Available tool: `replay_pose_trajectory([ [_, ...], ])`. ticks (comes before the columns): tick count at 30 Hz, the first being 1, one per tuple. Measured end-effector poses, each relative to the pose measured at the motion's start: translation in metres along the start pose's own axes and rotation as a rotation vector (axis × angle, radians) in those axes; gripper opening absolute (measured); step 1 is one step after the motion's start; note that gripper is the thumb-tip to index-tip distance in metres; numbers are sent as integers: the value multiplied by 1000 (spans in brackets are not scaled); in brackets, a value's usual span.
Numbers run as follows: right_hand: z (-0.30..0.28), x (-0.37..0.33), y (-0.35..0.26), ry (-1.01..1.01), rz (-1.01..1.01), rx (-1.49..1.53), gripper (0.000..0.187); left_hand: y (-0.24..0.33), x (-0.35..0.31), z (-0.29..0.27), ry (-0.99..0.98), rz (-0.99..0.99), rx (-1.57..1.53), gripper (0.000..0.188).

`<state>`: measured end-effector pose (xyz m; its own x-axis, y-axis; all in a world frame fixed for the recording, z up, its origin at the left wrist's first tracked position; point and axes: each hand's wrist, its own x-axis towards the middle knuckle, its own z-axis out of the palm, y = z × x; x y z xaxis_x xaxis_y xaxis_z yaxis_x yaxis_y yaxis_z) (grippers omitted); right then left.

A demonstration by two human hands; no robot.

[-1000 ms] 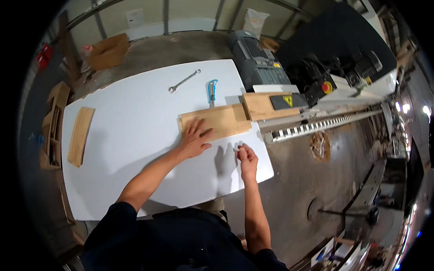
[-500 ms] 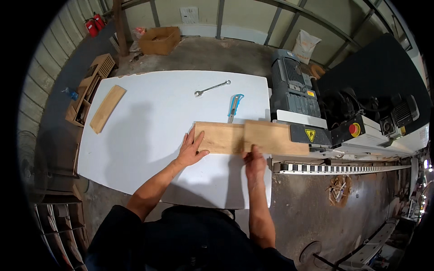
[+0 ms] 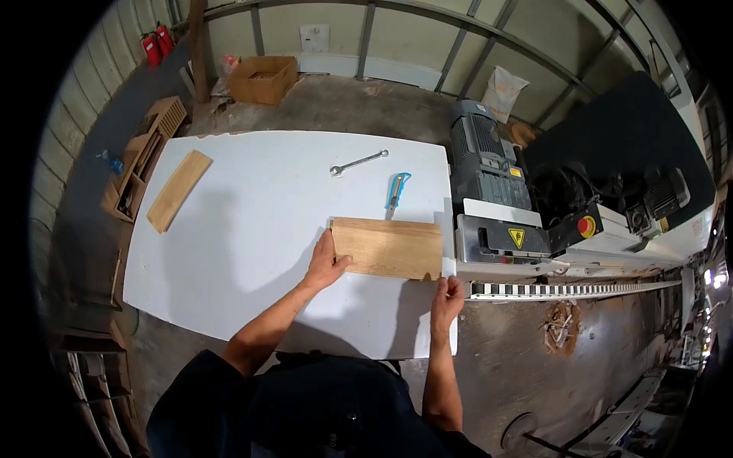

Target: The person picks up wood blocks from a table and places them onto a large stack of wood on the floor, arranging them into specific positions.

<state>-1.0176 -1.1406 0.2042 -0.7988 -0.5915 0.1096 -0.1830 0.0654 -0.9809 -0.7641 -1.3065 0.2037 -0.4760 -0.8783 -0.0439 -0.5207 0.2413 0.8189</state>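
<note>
A light-brown wooden board lies across the right part of a white-topped table. Around its left end my left hand is closed, the thumb on top by the near edge and the fingers along the end. My right hand is at the near right corner, fingers bent together and touching the board there. Whether a second board lies flush underneath is hidden. Just beyond the board is a blue utility knife with its blade toward it. A metal wrench rests farther back.
Another wooden board lies at the table's left. A machine with a grey motor, warning plate and red stop button adjoins the right edge. Along its front runs a toothed white rail. A cardboard box stands on the floor behind.
The upper board has slid left off the machine plate and now covers the lower one. My right hand has moved right to the board's corner; my left stays at the left end.
</note>
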Motion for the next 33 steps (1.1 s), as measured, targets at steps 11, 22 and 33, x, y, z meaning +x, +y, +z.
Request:
replay_pose_trajectory([
  [11,32,33,21,36,-209,-700,55,86,140,20,-127,87,370,39],
  [22,27,23,23,72,-268,-699,49,81,202,63,-16,-66,542,27],
  [33,20,21,34,57,-272,-701,55,50,181,15,8,121,587,33],
])
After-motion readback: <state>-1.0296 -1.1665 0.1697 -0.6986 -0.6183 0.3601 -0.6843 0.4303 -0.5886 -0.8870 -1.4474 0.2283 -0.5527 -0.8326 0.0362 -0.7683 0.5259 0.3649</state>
